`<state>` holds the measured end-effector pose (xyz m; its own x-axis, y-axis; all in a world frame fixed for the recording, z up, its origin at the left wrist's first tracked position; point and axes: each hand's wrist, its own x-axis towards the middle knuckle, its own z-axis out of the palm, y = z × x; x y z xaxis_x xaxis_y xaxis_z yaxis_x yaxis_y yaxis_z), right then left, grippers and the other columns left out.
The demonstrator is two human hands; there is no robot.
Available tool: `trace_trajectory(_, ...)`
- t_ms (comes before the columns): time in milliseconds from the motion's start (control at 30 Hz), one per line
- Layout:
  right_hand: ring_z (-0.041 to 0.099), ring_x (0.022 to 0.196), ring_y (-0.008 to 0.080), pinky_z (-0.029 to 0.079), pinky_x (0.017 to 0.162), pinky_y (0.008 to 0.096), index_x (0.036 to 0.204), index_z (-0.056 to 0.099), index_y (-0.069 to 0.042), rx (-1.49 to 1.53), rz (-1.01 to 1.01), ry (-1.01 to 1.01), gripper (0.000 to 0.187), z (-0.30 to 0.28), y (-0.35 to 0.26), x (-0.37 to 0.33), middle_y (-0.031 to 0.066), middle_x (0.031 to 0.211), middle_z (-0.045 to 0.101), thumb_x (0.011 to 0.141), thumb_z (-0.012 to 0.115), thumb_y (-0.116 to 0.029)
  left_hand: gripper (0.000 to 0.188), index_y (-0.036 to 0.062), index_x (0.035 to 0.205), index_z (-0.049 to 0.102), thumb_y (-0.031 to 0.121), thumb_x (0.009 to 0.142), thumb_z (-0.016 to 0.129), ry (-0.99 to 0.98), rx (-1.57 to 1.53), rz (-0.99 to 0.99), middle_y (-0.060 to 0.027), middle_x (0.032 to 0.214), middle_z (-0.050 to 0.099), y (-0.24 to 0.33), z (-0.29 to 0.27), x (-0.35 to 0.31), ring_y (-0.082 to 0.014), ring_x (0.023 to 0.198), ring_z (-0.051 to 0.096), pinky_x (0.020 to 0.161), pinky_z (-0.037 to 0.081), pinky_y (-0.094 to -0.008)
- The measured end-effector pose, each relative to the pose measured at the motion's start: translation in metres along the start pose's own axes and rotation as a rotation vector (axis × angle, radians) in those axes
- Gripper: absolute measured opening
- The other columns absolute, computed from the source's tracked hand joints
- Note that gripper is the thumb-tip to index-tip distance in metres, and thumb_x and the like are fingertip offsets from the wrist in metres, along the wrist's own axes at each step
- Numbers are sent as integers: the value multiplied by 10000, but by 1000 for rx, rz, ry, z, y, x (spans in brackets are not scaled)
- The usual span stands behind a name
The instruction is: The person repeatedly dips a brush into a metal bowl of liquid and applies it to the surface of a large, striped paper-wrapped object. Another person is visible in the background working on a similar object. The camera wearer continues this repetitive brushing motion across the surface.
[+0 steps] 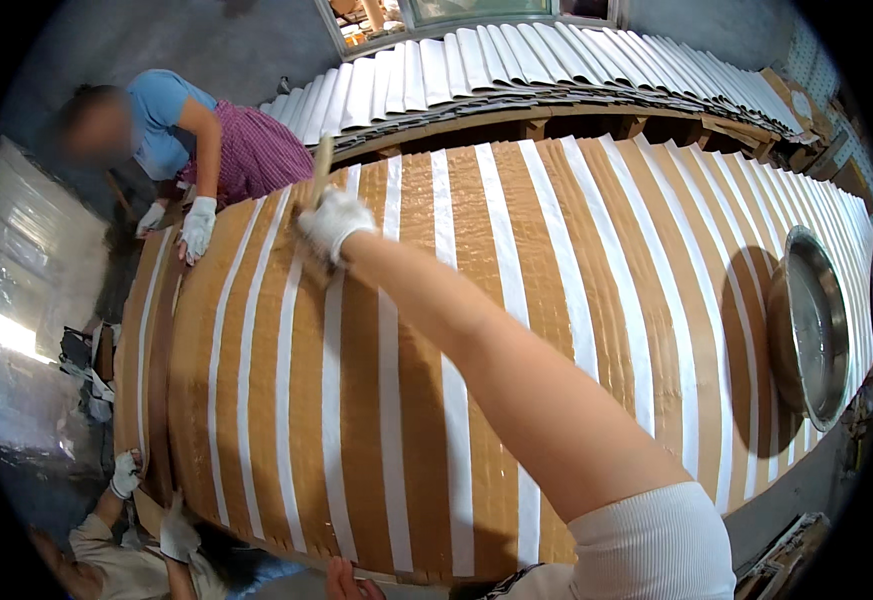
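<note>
In my gloved right hand is a wide brush with a wooden handle. My right arm reaches across a long layer of overlapping brown sheets with white stripes between them, and the brush's bristles touch the sheets near the far left. Much of the brown surface looks glossy and wet. My left hand shows only as bare fingers at the near edge of the sheets, lying apart with nothing visible in them; the rest of it is cut off by the frame.
A metal basin stands on the sheets at the right. At the left end, one person and another person, both gloved, handle a dark brown strip. Behind lies a stack of white corrugated sheets.
</note>
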<state>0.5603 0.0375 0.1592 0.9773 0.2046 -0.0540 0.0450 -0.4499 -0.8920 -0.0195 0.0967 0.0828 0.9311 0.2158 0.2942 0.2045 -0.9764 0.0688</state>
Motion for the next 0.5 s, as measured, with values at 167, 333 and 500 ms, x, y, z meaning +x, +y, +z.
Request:
trace_trajectory(167, 733, 954, 287, 563, 832, 402, 1050, 725, -3, 108, 121, 426, 437, -153, 102, 13, 178, 998, 749, 872, 688, -401, 437, -6, 1341, 595, 62, 911, 564, -111, -121, -141, -245, 1307, 614, -44, 40, -37, -430, 1182, 602, 1016, 492, -504)
trace_trajectory(333, 725, 939, 335, 564, 782, 436, 1133, 704, -76, -265, 315, 825, 612, -335, 225, -48, 175, 1027, 746, 797, 717, -587, 452, -3, 1362, 582, 74, 917, 560, 26, -489, -372, -250, 1334, 603, -53, 72, -55, -441, 1207, 586, 1053, 464, -516)
trace_trajectory(500, 728, 888, 311, 560, 747, 428, 1084, 699, -59, -327, 469, 927, 470, -387, 224, -104, 145, 960, 753, 867, 687, -475, 425, 7, 1338, 607, 90, 922, 588, 49, 143, 244, -206, 1324, 619, -42, 41, -24, -410, 1242, 577, 1079, 453, -539)
